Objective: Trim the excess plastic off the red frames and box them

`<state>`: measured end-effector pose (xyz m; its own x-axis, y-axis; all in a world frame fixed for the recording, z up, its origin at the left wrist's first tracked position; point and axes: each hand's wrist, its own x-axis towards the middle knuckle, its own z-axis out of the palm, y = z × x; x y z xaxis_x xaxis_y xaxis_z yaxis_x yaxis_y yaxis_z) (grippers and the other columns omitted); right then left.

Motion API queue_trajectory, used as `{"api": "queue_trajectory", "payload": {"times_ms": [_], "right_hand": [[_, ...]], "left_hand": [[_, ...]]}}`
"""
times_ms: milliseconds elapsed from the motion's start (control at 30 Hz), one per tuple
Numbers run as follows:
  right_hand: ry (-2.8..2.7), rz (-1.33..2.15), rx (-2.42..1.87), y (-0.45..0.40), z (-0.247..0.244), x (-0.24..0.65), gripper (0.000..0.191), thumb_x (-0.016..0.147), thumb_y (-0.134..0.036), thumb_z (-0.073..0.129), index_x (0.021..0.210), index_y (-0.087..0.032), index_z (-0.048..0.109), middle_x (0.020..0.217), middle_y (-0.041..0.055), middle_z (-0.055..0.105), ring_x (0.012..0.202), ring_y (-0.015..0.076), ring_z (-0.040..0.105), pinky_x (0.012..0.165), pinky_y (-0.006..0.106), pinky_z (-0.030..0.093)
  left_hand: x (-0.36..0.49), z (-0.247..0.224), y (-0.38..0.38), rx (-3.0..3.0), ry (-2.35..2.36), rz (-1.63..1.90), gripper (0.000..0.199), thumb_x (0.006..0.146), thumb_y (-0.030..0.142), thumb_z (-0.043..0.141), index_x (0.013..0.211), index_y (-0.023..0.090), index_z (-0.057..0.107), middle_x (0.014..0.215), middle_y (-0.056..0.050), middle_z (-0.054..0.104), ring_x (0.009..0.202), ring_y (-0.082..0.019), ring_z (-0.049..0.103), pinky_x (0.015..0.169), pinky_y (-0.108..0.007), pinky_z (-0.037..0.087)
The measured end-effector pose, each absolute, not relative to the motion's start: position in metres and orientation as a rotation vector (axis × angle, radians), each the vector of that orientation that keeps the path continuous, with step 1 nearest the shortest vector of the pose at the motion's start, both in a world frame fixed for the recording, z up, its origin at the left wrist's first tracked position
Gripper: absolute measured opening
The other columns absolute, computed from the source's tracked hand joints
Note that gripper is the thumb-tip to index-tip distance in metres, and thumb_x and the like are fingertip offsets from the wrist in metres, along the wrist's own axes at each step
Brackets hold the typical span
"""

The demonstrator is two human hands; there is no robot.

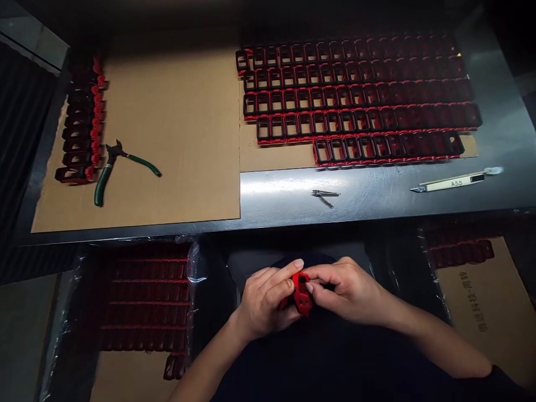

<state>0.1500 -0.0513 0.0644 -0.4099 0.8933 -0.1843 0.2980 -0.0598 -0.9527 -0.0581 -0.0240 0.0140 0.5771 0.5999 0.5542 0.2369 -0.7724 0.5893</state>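
Close to my body, in front of the bench edge, my left hand (270,296) is wrapped round a small red and black plastic housing (302,296). An opening in the part faces to the right. From that side my right hand (345,287) pinches at its rim, thumb and forefinger pressed against the edge of the opening. Whether anything small sits between those fingertips is hidden. On the bench above lie small metal nippers (324,196), a cream-coloured cutter (454,182) marked A55, and green-handled cutting pliers (117,164).
Rows of similar red and black housings (310,100) stand on the back right of the metal bench. One more column of housings (81,128) lines the left end of a cardboard sheet (176,128). Plastic-lined boxes below hold further housings (146,304) at left and housings (464,254) at right.
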Motion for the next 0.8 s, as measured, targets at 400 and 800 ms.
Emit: {"api": "queue_trajectory", "payload": {"times_ms": [400,800], "right_hand": [[-1.746,1.535,-1.228,-0.050,0.066,0.154,0.022,0.094,-0.018,0.054,0.105,-0.018,0.073,0.069,-0.0037,0.069,0.053,0.0078,0.056,0.057,0.019,0.041],[-1.744,1.549,-1.291,-0.046,0.068,0.151,0.027,0.097,-0.019,0.048,0.102,-0.017,0.074,0.066,-0.0021,0.069,0.051,0.0087,0.053,0.056,0.022,0.040]], "left_hand": [[-0.058,0.017,-0.024,2.336,0.700,1.063,0.039,0.091,0.035,0.067,0.121,0.021,0.045,0.110,-0.017,0.077,0.063,-0.016,0.074,0.052,-0.026,0.054],[-0.058,-0.002,-0.029,2.006,0.636,1.176,0.078,0.074,0.034,0.086,0.136,0.023,0.041,0.124,-0.016,0.071,0.106,-0.024,0.075,0.081,-0.033,0.064]]}}
